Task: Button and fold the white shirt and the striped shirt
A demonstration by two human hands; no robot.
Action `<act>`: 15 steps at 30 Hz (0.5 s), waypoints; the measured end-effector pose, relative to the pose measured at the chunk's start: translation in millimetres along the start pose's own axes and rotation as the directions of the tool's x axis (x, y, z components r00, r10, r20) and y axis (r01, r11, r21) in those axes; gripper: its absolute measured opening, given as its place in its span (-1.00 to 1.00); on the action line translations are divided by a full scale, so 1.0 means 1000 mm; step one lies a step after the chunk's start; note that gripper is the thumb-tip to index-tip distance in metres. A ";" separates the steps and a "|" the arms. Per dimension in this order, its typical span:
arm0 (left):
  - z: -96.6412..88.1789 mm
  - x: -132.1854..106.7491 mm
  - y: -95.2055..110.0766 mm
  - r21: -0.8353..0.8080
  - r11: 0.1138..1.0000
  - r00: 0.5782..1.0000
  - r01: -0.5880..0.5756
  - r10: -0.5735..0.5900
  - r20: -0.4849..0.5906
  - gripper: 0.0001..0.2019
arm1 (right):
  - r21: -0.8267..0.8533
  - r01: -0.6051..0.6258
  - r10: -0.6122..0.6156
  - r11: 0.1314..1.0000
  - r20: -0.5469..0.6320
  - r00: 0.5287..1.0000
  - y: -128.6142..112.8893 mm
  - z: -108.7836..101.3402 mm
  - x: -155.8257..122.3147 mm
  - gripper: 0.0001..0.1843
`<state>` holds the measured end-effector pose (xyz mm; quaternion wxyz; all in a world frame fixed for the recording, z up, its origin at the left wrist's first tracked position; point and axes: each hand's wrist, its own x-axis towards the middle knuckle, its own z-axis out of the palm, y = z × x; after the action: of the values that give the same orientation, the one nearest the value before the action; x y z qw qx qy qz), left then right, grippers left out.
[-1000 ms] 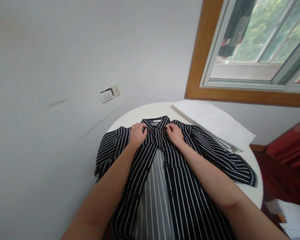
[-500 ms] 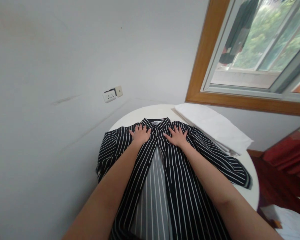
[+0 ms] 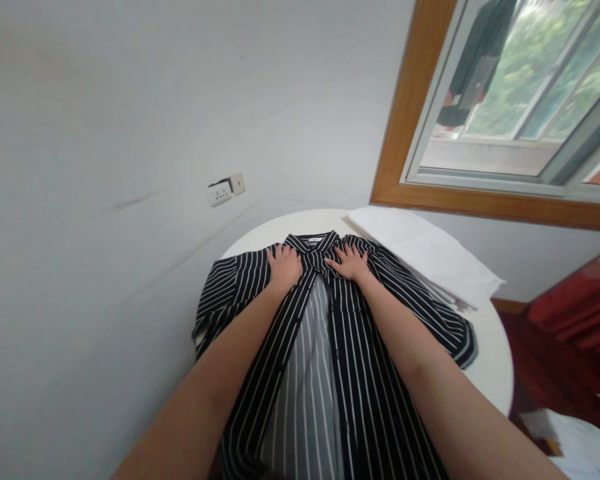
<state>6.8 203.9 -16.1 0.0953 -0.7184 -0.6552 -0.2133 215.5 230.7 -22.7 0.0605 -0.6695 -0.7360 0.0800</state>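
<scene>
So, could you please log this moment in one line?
left hand: resting on black white-striped cloth shirt; right hand: resting on shirt; shirt: on round white table

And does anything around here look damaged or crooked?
Yes: on the wall, the white power socket has a dark gap along its top edge and sits out of line with the beige plate beside it, perhaps loose. A smudge marks the wall further left. The striped collared shirt shows no visible damage.

Soft daylight from the window (image 3: 510, 100)
</scene>
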 end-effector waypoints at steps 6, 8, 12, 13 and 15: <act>-0.038 -0.004 0.008 -0.139 0.978 0.962 -0.159 0.185 0.202 -0.75 | -0.003 0.041 -0.041 0.999 0.000 0.999 0.002 -0.004 0.005 -0.20; -0.043 -0.012 0.013 -0.215 0.962 0.946 -0.167 0.218 0.239 -0.78 | 0.005 0.055 -0.055 0.998 -0.044 0.998 0.000 -0.007 -0.001 -0.24; -0.035 -0.036 0.012 -0.284 0.954 0.961 -0.096 0.163 0.225 -0.80 | -0.010 0.107 -0.102 0.994 -0.400 0.911 -0.010 -0.019 -0.028 -0.42; -0.031 -0.040 0.009 -0.298 0.950 0.964 -0.097 0.164 0.211 -0.79 | -0.018 0.143 -0.135 0.990 -0.466 0.874 -0.014 -0.022 -0.036 -0.46; -0.024 -0.043 0.001 -0.341 0.933 0.966 -0.117 0.187 0.180 -0.78 | -0.015 0.236 -0.215 0.972 -0.476 0.853 -0.021 -0.028 -0.052 -0.55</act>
<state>1.3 154.7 -12.7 -0.0784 -0.7913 -0.5592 -0.2344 205.5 178.1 9.4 0.2622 -0.5762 -0.7702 -0.0778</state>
